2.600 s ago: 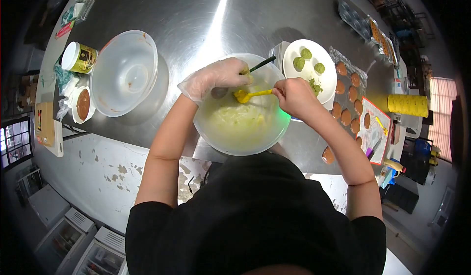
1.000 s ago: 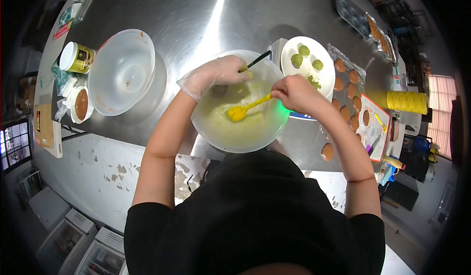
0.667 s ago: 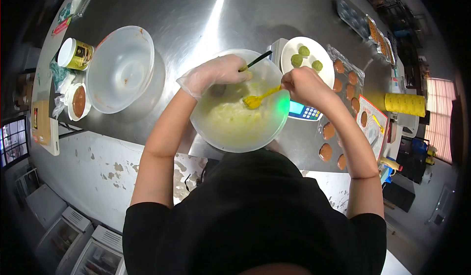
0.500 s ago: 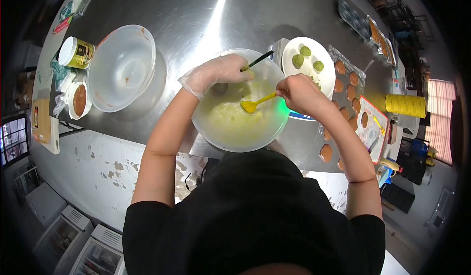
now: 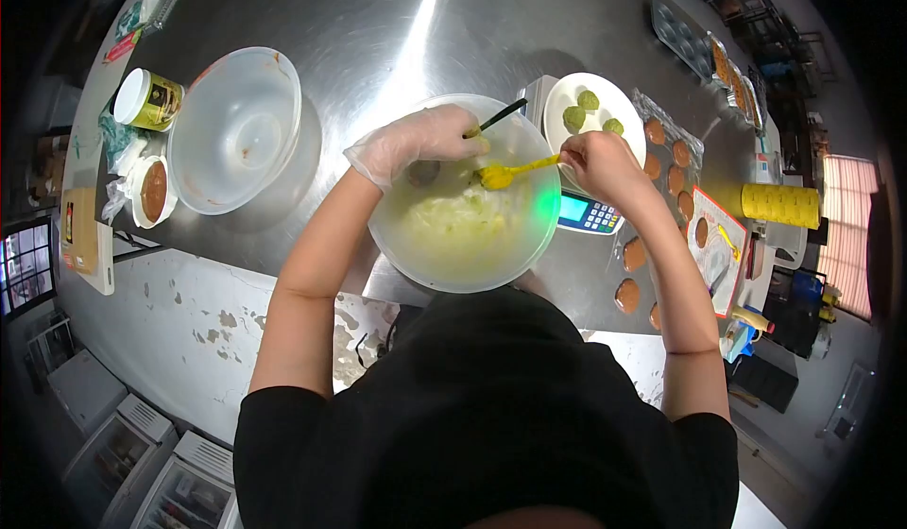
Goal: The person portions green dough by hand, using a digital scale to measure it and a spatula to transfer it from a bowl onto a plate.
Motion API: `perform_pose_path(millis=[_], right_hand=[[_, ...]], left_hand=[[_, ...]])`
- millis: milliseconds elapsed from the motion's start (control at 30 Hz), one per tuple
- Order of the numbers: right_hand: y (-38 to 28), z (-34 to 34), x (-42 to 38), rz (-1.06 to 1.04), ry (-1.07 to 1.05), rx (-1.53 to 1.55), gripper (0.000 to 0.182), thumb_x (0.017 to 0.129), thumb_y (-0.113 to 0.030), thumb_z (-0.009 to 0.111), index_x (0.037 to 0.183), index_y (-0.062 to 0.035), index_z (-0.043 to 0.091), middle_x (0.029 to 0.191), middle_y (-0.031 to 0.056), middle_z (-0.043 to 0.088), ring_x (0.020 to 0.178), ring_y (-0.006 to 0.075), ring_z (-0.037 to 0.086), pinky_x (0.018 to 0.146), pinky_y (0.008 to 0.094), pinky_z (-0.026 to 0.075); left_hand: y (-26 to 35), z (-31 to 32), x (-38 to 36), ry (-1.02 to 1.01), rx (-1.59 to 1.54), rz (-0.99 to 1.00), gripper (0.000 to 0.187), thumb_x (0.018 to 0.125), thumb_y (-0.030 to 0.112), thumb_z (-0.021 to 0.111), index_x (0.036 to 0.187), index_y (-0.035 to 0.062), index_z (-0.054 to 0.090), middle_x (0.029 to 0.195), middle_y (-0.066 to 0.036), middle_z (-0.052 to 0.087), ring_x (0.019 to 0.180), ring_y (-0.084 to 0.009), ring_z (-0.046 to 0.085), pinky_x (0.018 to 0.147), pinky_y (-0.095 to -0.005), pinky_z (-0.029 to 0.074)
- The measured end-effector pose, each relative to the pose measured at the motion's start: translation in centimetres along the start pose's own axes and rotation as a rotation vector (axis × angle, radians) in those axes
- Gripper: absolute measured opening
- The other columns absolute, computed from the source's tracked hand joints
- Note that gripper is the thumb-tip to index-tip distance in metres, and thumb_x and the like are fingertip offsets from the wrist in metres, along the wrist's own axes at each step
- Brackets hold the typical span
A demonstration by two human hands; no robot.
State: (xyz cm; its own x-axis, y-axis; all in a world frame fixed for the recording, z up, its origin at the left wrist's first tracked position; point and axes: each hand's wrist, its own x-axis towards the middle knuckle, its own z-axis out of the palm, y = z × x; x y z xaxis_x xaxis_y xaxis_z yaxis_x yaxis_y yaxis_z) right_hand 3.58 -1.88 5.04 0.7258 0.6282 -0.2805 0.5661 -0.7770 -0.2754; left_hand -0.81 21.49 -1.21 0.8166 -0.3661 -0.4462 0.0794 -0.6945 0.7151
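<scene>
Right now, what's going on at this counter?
A person is working over a big bowl. The gloved left hand holds a dark-handled tool, and the bare right hand holds a yellow spatula with its head in the bowl. Beside them, green balls sit on a white plate on a scale.

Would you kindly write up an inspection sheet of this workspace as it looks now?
Surface: steel table, shiny.
Job's things: mixing bowl, pale residue inside; yellow spatula over it.
Clutter: smeared second bowl, lidded tub, scale, three green balls on plate, brown rounds.
Hands: gloved left hand grips dark handle; bare right hand, spatula.
Cables: cord-like dark strand below table, unclear.
Surroundings: flaking white paint.
</scene>
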Motion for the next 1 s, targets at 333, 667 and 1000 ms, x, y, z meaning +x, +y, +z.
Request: perform_pose_path(millis=[333, 667, 1000], right_hand=[[-0.9, 1.2, 0.0, -0.1, -0.145, 0.055, 0.011, 0.076, -0.008, 0.061, 0.083, -0.0028, 0.067, 0.076, 0.0175, 0.063, 0.073, 0.0336, 0.061, 0.069, 0.0399, 0.048], [-0.3, -0.7, 0.3, -0.09, -0.067, -0.031, 0.012, 0.077, -0.004, 0.06, 0.086, 0.0001, 0.067, 0.075, 0.019, 0.063, 0.069, 0.0315, 0.062, 0.066, 0.0368, 0.049], [-1.5, 2.4, -2.2, -0.004, -0.174, 0.102, 0.011, 0.077, -0.012, 0.059, 0.08, -0.0046, 0.067, 0.069, 0.0194, 0.061, 0.068, 0.0366, 0.059, 0.067, 0.042, 0.048]], left_hand=[[-0.1, 0.2, 0.3, -0.01, -0.011, -0.032, 0.036, 0.083, 0.031, 0.053, 0.1, -0.0003, 0.059, 0.086, -0.017, 0.063, 0.079, -0.0263, 0.061, 0.074, -0.0373, 0.046], [-0.4, 0.2, 0.6, 0.012, 0.067, 0.03, 0.037, 0.082, 0.031, 0.053, 0.099, -0.0007, 0.059, 0.086, -0.017, 0.063, 0.079, -0.0259, 0.061, 0.073, -0.037, 0.046], [-0.4, 0.2, 0.6, 0.018, 0.074, 0.044, 0.037, 0.082, 0.031, 0.053, 0.099, -0.0009, 0.058, 0.083, -0.017, 0.063, 0.076, -0.027, 0.061, 0.072, -0.0376, 0.047]])
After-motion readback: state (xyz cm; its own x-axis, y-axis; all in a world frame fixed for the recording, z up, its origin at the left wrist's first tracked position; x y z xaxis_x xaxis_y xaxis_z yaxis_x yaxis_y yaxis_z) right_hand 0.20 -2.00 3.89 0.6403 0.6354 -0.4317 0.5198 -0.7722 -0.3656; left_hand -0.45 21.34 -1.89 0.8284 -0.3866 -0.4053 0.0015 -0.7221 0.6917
